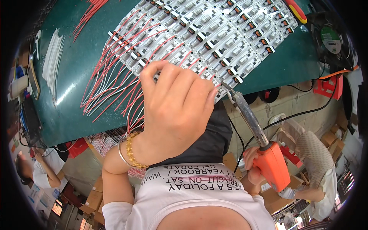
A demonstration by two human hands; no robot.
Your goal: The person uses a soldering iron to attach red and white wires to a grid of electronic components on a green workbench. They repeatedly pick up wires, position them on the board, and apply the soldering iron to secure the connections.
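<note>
While the left hand pinches thin red wires on the white circuit-board panel, the right hand grips an orange-handled soldering iron.

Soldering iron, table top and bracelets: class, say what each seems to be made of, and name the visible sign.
Soldering iron: handle looks like matte orange plastic; the shaft is grey, shiny metal, darker at the tip.
Table top: smooth dark green sheet, perhaps rubber or vinyl, with a faint sheen.
Bracelets on the left hand: gold-coloured beads and a thin silvery band; likely metal, but uncertain.
</note>
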